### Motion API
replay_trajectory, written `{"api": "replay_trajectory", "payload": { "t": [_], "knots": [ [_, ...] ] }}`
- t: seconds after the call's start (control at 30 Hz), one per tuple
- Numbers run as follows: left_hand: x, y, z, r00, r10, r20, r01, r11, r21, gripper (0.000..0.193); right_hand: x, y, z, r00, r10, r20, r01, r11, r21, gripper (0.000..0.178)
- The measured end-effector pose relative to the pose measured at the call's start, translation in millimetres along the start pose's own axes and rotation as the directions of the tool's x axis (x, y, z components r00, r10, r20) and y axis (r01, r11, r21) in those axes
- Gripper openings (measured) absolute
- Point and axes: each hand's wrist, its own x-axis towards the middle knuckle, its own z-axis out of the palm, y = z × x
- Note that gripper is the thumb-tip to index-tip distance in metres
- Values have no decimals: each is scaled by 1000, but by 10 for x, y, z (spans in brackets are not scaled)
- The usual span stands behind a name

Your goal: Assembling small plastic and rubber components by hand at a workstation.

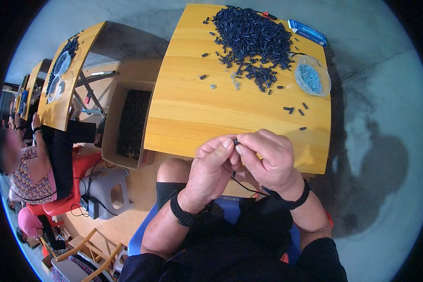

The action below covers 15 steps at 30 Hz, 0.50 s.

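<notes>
My left hand and my right hand meet at the near edge of a yellow wooden table. Their fingertips pinch one small black part between them; most of it is hidden by the fingers. Both wrists wear black bands. A large heap of small black cylindrical parts lies at the far end of the table, with strays scattered toward me. A clear bag of small silvery screws sits at the far right.
A blue flat packet lies at the table's far right corner. An open cardboard box of black parts stands left of the table, a grey plastic stool beside it. Another person sits at further tables on the left.
</notes>
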Motion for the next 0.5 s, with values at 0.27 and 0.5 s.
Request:
{"api": "replay_trajectory", "payload": {
  "t": [0.27,0.5],
  "knots": [
    [-184,11,51,996,7,93,-8,1000,10,22,-26,-196,-88,994,-111,15,112,989,-92,18],
    [-373,62,75,990,-66,122,61,997,44,22,-21,-398,-229,986,-100,134,110,991,-73,13]
  ]
}}
